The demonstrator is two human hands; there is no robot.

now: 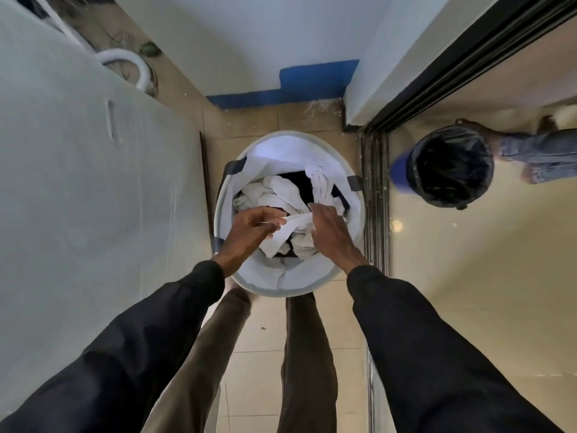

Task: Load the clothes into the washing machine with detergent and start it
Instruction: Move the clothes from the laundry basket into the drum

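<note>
- basket (271, 153) is standing on the floor tiles, clothes (281, 189) lying inside it (white over dark)
- left hand (249, 228) is reaching into the basket's near side, fingers curling together, pinching a white cloth (290, 232)
- right hand (331, 229) is gripping the same cloth just beside it, fingers curling down into it
- bin (452, 167) is standing right of the basket

Clothes (281, 192) lie in the basket (312, 285) (bin (452, 167) to its right).
</note>
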